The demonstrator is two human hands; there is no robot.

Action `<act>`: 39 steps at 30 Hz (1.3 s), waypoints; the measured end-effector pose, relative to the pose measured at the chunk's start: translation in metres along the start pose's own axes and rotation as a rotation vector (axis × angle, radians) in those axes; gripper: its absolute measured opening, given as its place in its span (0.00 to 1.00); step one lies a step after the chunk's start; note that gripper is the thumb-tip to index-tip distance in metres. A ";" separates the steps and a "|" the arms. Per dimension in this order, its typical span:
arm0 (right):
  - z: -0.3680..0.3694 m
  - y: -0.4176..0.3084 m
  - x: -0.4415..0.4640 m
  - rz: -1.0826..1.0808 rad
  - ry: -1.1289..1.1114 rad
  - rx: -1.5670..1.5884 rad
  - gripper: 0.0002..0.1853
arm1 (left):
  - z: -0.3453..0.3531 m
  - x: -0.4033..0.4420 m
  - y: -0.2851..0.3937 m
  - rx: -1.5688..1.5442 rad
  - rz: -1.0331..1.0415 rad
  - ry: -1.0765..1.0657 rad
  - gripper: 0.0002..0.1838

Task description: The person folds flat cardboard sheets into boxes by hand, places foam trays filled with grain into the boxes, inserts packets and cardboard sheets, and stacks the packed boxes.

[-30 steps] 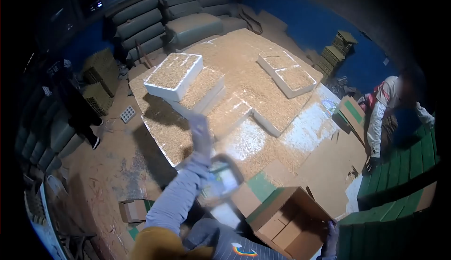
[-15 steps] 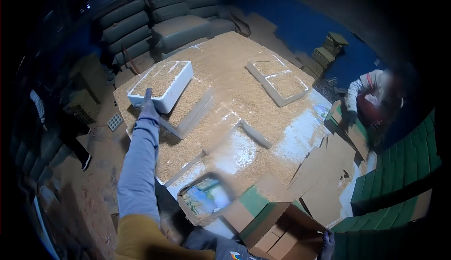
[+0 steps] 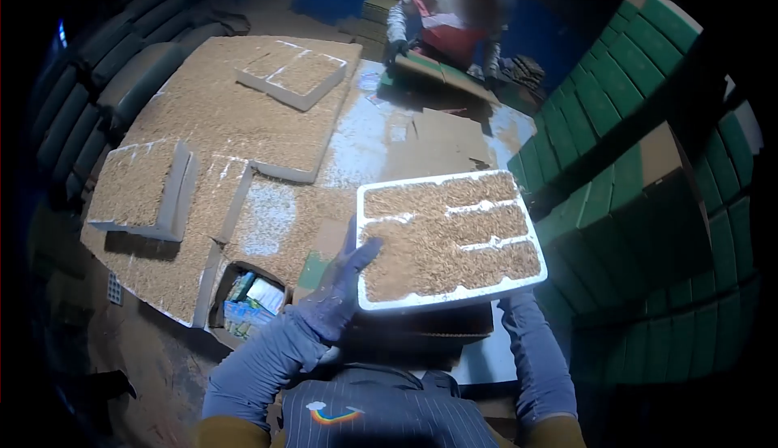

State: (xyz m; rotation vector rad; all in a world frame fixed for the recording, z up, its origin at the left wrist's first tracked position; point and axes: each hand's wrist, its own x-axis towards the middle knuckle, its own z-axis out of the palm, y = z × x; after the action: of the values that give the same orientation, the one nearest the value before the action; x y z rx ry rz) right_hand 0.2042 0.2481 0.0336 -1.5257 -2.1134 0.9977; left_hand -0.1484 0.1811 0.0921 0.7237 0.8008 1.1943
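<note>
A white foam tray (image 3: 450, 241) filled with grain-like husks is held tilted in front of my body. My gloved left hand (image 3: 336, 290) is closed on its left side, with the thumb over the rim. At the lower right corner, my right hand (image 3: 519, 302) supports the tray; its fingers are hidden underneath. Directly below the tray is a cardboard box (image 3: 413, 334), mostly covered from view.
Husk-filled foam trays (image 3: 300, 75) cover the table's left side, some stacked. A small carton of colourful packets (image 3: 255, 302) stands at the near edge. Green boxes (image 3: 600, 100) are piled on the right. Across the table, a co-worker (image 3: 446, 19) handles a cardboard box (image 3: 442, 71).
My left hand has lifted the foam tray off the stack and brought it rightward above the box. My right hand has left the box edge for the tray. The view has turned right.
</note>
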 end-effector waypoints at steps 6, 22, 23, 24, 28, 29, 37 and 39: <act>0.031 0.033 -0.015 0.379 0.152 1.018 0.14 | 0.008 -0.046 0.009 -0.016 -0.239 -0.006 0.48; -0.006 0.169 0.109 0.057 0.316 -0.290 0.45 | 0.003 -0.059 -0.055 1.566 0.148 0.143 0.35; -0.003 0.183 0.119 0.055 0.324 -0.399 0.53 | 0.007 -0.064 -0.047 1.504 0.247 0.100 0.32; -0.002 0.186 0.127 0.159 0.256 -0.540 0.58 | 0.009 -0.066 -0.033 1.439 0.348 0.055 0.30; -0.013 0.169 0.139 0.249 0.260 -0.651 0.41 | -0.034 -0.100 0.001 1.186 0.258 0.675 0.16; -0.022 0.168 0.145 0.271 0.231 -0.628 0.36 | -0.063 -0.108 0.002 1.143 0.150 0.805 0.14; -0.089 0.037 0.107 0.024 0.132 -0.159 0.08 | -0.193 -0.085 -0.048 1.608 -0.099 0.660 0.17; -0.081 -0.025 0.062 0.000 0.313 -0.197 0.08 | -0.206 -0.081 -0.063 1.599 -0.157 0.665 0.16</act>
State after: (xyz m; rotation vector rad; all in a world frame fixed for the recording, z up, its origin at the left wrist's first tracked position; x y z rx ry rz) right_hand 0.2165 0.3281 0.1003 -1.6490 -2.0317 0.5192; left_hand -0.3045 0.1020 -0.0577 1.4785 2.3874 0.4011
